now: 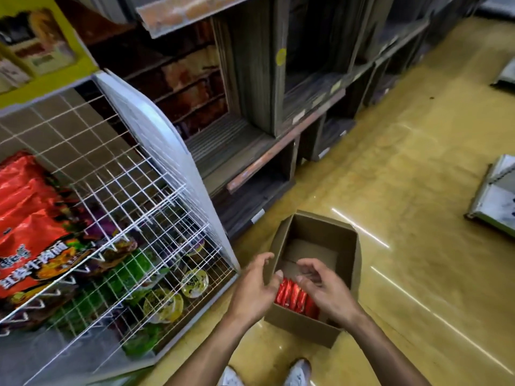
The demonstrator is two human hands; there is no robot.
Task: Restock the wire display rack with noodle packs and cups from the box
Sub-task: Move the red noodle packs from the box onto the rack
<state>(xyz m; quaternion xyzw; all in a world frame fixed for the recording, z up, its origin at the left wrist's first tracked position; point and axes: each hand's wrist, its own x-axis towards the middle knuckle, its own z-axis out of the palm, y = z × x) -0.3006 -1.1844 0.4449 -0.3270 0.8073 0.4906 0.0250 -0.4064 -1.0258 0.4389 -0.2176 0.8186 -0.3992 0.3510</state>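
Where the head view looks down, I see dark wooden shelving (250, 121) behind, glossy yellow floor (404, 190) all round, and white shoes (299, 371) at the bottom edge. The wire display rack (111, 174) stands on the left, just beside the cardboard box (301, 327), and carries a big red pack (28, 218) above noodle cups (195, 280). Red noodle packs (292, 298) stand on edge in the box's near corner. My left hand (255, 288) is loosely spread over the box's left wall. My right hand (323, 288) curls over the packs; I cannot tell whether it pinches any.
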